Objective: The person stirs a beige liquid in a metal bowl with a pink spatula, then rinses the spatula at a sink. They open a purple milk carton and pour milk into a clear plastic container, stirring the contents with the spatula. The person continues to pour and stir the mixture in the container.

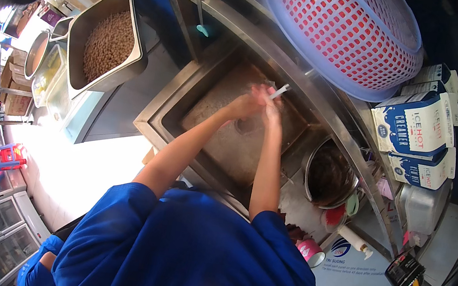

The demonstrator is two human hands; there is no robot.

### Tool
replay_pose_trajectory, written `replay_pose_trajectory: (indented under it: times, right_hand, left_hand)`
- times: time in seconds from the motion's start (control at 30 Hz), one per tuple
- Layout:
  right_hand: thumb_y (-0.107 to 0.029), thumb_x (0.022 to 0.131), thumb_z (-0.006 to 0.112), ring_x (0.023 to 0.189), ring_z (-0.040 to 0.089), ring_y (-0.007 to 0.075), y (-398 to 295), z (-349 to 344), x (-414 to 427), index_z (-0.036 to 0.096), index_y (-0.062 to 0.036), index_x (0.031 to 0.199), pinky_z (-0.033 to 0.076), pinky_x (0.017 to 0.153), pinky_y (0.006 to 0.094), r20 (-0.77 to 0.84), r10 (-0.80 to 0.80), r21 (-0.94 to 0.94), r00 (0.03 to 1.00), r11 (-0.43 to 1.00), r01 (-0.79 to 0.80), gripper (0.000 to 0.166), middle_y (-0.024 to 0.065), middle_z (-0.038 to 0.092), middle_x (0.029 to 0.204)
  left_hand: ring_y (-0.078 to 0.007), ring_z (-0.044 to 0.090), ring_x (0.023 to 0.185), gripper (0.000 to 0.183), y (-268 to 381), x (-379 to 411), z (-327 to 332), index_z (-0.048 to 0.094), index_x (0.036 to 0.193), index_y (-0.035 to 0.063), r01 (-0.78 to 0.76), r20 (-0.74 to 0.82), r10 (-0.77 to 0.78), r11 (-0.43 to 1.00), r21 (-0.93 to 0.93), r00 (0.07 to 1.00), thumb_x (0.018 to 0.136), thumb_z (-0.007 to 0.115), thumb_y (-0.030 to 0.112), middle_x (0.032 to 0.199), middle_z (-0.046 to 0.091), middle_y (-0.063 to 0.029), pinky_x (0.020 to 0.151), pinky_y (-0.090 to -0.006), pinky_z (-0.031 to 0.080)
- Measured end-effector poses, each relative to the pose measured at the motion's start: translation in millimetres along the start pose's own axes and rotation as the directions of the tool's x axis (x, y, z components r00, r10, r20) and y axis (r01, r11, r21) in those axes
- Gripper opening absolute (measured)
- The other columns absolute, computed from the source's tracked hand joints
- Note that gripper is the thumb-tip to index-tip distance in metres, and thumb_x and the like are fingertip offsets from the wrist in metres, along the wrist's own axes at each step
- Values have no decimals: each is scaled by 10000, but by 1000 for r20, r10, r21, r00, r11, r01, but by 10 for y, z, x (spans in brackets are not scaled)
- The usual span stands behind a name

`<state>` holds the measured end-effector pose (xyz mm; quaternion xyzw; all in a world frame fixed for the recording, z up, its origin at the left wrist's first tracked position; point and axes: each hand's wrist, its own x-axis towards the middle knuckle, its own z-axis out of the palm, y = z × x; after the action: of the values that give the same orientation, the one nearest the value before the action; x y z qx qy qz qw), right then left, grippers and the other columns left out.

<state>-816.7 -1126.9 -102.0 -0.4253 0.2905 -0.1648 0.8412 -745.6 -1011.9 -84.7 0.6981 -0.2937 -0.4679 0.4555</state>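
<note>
My left hand [246, 105] and my right hand [273, 110] are together over a stainless steel sink [220, 142]. They touch each other, and the fingers are blurred by motion. Right at the fingers is a white spout-like tube [280, 91], with what looks like water around the hands. No object shows in either hand, though the palms are hidden. Below them, a round drain [244, 125] is partly visible in the wet, stained basin.
A deep metal pan of brown beans or pellets [109, 47] stands left. Above the sink runs a metal rack rail [245, 21] bearing a lilac plastic basket [338, 40] and creamer cartons [409, 123]. A metal pot [331, 174] sits right. Another person's blue sleeve [37, 263] shows lower left.
</note>
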Motion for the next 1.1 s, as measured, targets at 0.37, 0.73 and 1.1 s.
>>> replay_pose_trajectory:
  times: [0.37, 0.73, 1.1]
  right_hand:
    - [-295, 973, 466, 1197, 508, 286, 30, -69, 13, 394, 20, 1295, 382, 1067, 400, 220, -174, 169, 960, 976, 138, 456, 203, 488, 1312]
    - [-245, 932, 551, 1215, 463, 276, -92, 158, -38, 449, 4, 1291, 360, 1069, 407, 223, -52, 504, 973, 861, -70, 449, 168, 483, 1310]
    - [-222, 950, 530, 1250, 449, 258, -29, -17, 116, 465, -22, 1263, 313, 1108, 411, 210, -98, 420, 973, 908, 0, 377, 155, 466, 1345]
  left_hand:
    - [-160, 570, 484, 495, 139, -85, 78, 671, 840, 6, -59, -304, 86, 994, 95, 949, 920, 510, 467, 588, 556, -65, 471, -309, 463]
    - [-117, 455, 451, 637, 21, -189, -11, 639, 672, 37, 10, -309, -73, 979, -202, 948, 916, 440, 591, 514, 448, 2, 443, -276, 402]
    - [-100, 440, 487, 679, 88, -200, -11, 595, 612, 51, 61, -257, -138, 956, -288, 957, 918, 392, 621, 515, 434, 15, 455, -264, 380]
